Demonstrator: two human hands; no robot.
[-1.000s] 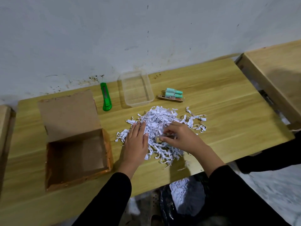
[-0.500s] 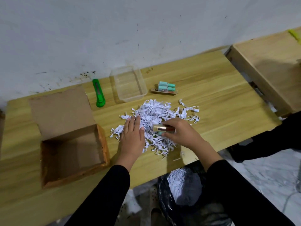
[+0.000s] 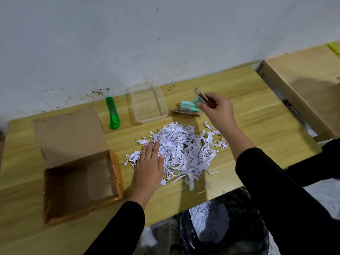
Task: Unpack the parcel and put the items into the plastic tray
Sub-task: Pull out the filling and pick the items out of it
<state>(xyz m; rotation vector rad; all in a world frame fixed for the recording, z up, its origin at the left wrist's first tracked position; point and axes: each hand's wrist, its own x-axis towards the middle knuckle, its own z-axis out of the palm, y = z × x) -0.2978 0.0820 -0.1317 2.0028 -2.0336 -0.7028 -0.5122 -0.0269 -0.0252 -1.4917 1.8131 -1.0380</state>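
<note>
My right hand (image 3: 218, 111) is raised over the table's far side, shut on a small stick-shaped item (image 3: 203, 97) with a teal end, a dark middle and a reddish part. It hovers just right of the clear plastic tray (image 3: 147, 103), above a pack of teal items (image 3: 187, 108) on a brown card. My left hand (image 3: 150, 166) lies flat, fingers apart, on the left edge of a pile of white shredded paper (image 3: 184, 151). The open cardboard parcel box (image 3: 79, 181) stands to the left with nothing visible inside.
A green utility knife (image 3: 112, 113) lies left of the tray. The wooden table (image 3: 257, 126) meets a white wall at the back. Another wooden table (image 3: 309, 85) stands to the right. A black bag with shredded paper (image 3: 220, 221) sits below the front edge.
My right hand has lifted the small item out of the shredded paper and carried it up and away, toward the tray and teal pack. My left hand has stayed on the paper.
</note>
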